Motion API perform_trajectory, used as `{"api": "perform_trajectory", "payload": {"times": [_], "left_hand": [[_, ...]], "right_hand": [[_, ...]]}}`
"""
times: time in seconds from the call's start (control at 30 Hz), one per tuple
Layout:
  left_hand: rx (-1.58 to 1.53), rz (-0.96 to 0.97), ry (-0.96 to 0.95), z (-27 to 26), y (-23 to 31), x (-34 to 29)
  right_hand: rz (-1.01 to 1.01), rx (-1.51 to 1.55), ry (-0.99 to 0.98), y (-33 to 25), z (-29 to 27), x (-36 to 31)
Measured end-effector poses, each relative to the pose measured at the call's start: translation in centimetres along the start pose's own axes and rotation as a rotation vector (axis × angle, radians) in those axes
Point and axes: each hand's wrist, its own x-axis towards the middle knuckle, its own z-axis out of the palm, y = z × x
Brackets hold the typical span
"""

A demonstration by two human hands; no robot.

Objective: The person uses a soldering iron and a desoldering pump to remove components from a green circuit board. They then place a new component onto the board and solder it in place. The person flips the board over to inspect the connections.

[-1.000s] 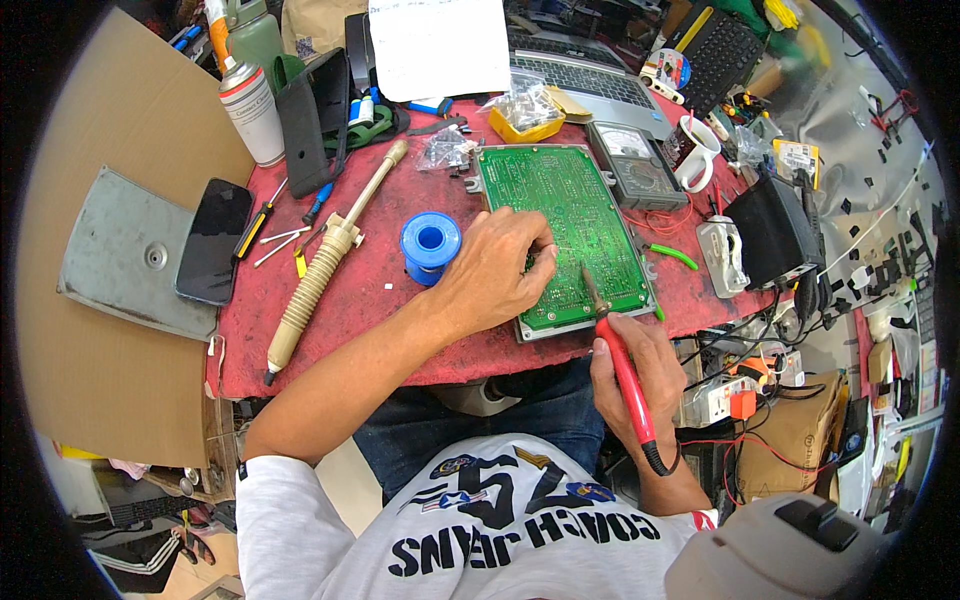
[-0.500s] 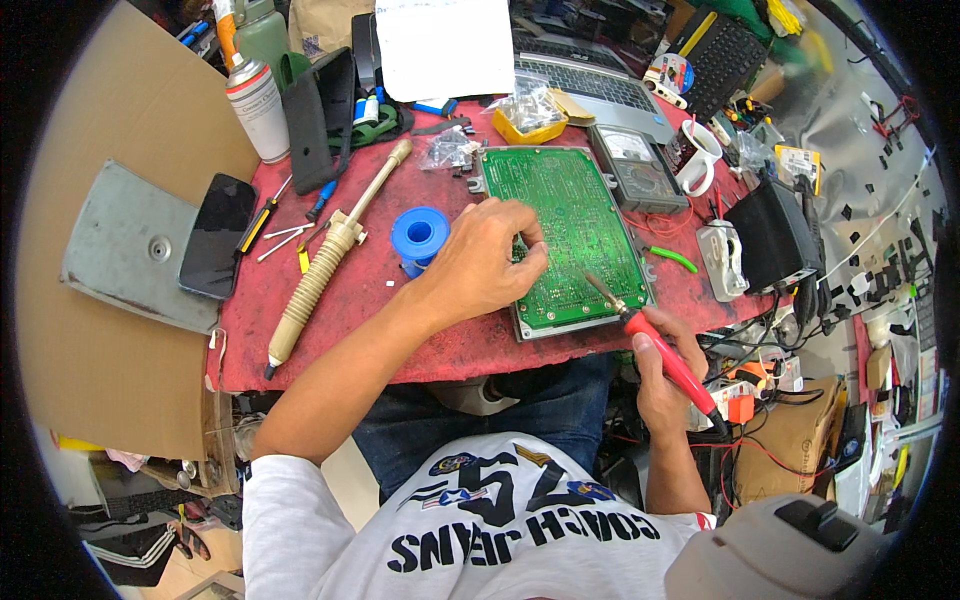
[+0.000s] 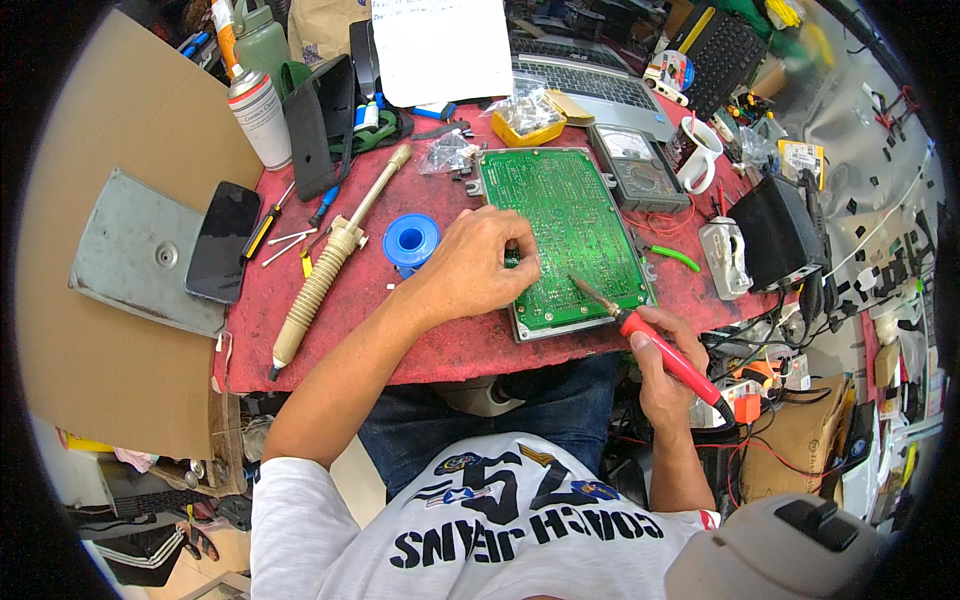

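Observation:
A green circuit board in a metal frame lies on the red-covered bench in front of me. My right hand grips a red soldering iron, its tip slanting up and left over the board's lower middle; whether the tip touches cannot be told. Over the board's left edge my left hand is closed in a pinch, and what its fingers hold is hidden. Just left of that hand stands a blue spool, probably of solder wire. A beige desoldering pump lies farther left.
Behind the board are a yellow box of small parts, a laptop and a paper sheet. An analog multimeter and white mug stand right. Leftward lie a phone, a screwdriver and a spray can.
The soldering iron's tip has shifted slightly left over the board. My left hand has moved a little left and stays pinched. The whole view has shifted slightly.

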Motion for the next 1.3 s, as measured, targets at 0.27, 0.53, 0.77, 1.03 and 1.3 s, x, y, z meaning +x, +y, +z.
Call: {"api": "perform_trajectory", "payload": {"times": [0.27,0.53,0.77,1.03,1.3], "left_hand": [[-0.048,-0.069,0.043,-0.1,0.3,0.0],[-0.041,-0.041,0.041,-0.1,0.1,0.1],[-0.018,-0.027,0.043,0.1,0.0,0.1],[-0.011,-0.021,0.044,0.1,0.0,0.1],[-0.001,-0.017,0.043,0.1,0.1,0.1]], "right_hand": [[0.063,0.056,0.003,-0.4,-0.2,-0.1],[0.026,0.020,-0.015,-0.4,0.1,0.6],[0.006,0.009,-0.013,-0.7,0.4,0.8],[-0.002,-0.040,-0.025,-0.6,0.5,0.8],[0.069,0.022,-0.024,-0.6,0.3,0.8]]}}
